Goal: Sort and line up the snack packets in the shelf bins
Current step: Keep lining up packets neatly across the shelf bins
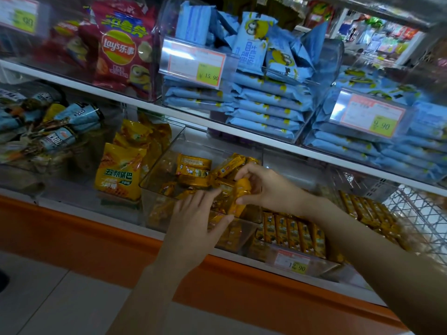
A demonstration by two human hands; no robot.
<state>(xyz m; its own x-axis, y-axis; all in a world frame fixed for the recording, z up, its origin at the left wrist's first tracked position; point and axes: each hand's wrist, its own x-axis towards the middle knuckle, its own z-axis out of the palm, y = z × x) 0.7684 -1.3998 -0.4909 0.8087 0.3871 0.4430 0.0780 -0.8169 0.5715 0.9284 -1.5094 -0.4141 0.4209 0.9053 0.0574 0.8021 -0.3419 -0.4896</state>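
Observation:
A clear plastic bin [154,175] on the lower shelf holds several small orange snack packets [192,168] lying jumbled. My right hand [263,187] pinches one orange packet [242,189] between thumb and fingers above the bin's front. My left hand [196,221] lies with straight fingers on the packets at the bin's front edge, beside the held packet. To the right, a second clear bin [300,262] holds the same orange packets [292,232] standing in a neat row.
Yellow snack bags [121,175] stand left of the bin, dark and blue packets [55,126] further left. The upper shelf carries red Lay's bags [118,47] and bins of blue packets [263,102] with price tags. A wire basket [416,211] sits at right. An orange ledge [96,240] runs below.

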